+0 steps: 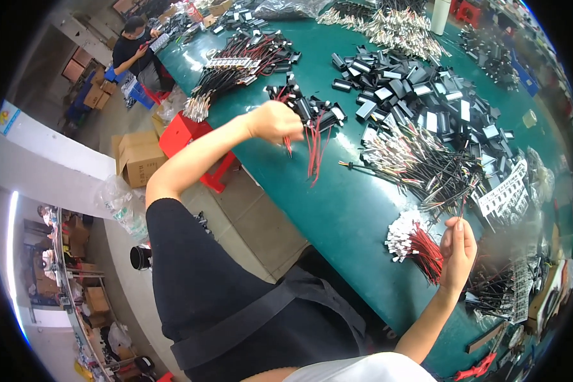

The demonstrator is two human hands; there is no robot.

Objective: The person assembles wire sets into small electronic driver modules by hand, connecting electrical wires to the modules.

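Observation:
My left hand is closed above the table's left edge, with short red wires hanging from its fingers. Right beside it lies a small pile of black plastic housings with red leads. My right hand pinches a thin dark wire between thumb and forefinger. Just left of that hand is a bundle of red wires with white connectors. Beyond it spreads a heap of black cables with pale ends.
Many black housings cover the far side of the green table. Another cable bundle lies far left. White strips and red-handled pliers are at right. Left stand a red stool and carton; a person sits beyond.

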